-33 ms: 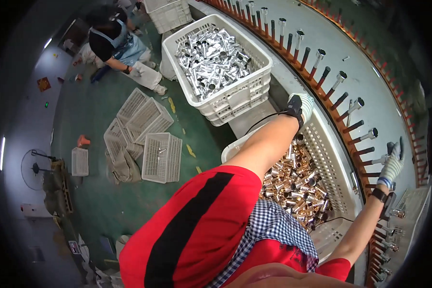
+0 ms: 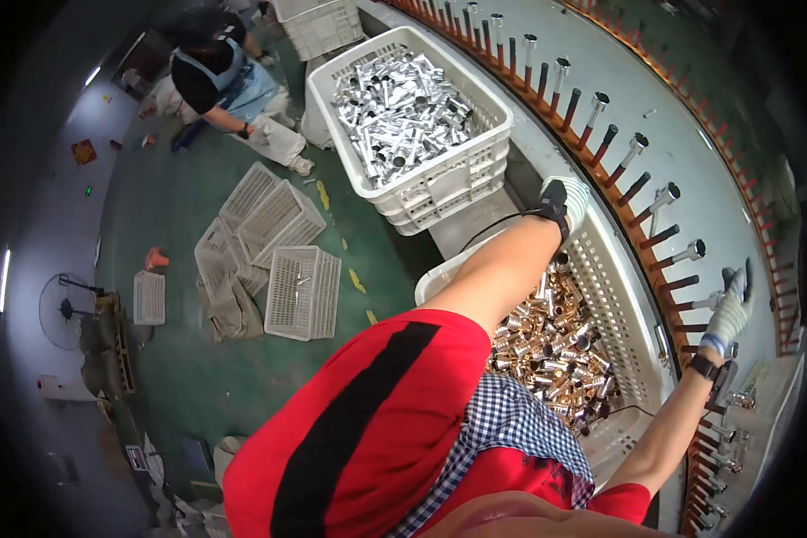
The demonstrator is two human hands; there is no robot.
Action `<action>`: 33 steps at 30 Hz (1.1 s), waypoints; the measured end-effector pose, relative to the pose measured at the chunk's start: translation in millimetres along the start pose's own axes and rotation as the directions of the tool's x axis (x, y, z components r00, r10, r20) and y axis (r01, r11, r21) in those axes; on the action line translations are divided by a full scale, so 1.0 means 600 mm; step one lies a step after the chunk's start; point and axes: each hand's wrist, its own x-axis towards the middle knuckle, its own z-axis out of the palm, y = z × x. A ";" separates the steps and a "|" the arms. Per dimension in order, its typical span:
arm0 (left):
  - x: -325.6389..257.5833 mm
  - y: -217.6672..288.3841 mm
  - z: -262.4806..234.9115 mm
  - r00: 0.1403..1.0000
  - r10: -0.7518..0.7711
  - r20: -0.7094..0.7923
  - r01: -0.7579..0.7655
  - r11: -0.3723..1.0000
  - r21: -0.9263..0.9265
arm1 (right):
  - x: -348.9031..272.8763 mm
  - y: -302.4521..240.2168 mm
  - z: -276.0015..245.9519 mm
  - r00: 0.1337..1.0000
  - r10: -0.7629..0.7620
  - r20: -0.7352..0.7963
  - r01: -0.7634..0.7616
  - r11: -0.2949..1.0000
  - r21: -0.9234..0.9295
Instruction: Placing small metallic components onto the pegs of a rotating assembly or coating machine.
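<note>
left hand (image 2: 567, 199), gloved, rests on the far rim of the white crate (image 2: 620, 296) holding copper-coloured fittings (image 2: 547, 345); whether it grasps anything cannot be told. right hand (image 2: 732, 307), gloved, is up at the curved row of pegs (image 2: 641, 193), seemingly closed on a peg or a part there, though the grip is unclear. judged step: loading fittings from crate to pegs. next move calls for a fresh pick from the crate. beyond stands a second crate of silver tubes (image 2: 403, 112); empty baskets (image 2: 300, 291) and a crouching co-worker (image 2: 224, 76) occupy the floor, well apart.
</note>
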 end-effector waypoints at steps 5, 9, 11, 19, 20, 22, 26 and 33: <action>0.025 -0.028 -0.044 0.999 -0.026 -0.020 0.025 0.998 -0.059 | -0.125 -0.120 -0.015 0.961 -0.206 0.185 0.195 0.978 0.075; 0.050 -0.036 -0.012 0.997 0.041 -0.071 -0.045 0.998 -0.050 | -0.096 -0.225 -0.128 0.957 -0.250 -0.145 0.185 0.916 -0.357; 0.041 -0.032 -0.026 0.997 0.045 -0.069 -0.048 0.998 -0.044 | -0.047 -0.190 -0.202 0.937 -0.278 -0.210 0.115 0.816 -0.566; -0.007 0.022 -0.022 0.991 0.035 -0.128 -0.043 0.997 -0.061 | 0.019 0.025 -0.236 0.987 0.153 0.044 -0.156 0.986 0.060; -0.014 0.029 -0.022 0.994 0.017 -0.109 -0.027 0.996 -0.085 | 0.009 0.011 -0.222 0.987 0.151 0.047 -0.153 0.986 0.060; -0.017 0.030 -0.043 0.994 0.011 -0.108 -0.021 0.995 -0.094 | -0.008 -0.034 -0.197 0.979 0.185 0.082 -0.188 0.982 0.030; -0.017 0.027 -0.027 0.992 0.031 -0.125 -0.038 0.998 -0.054 | -0.065 -0.047 -0.155 0.991 -0.033 0.132 0.050 0.991 -0.126; -0.001 0.037 -0.014 0.989 0.051 -0.136 -0.060 0.996 -0.060 | -0.287 -0.248 -0.082 0.372 0.079 0.925 0.412 0.879 -0.241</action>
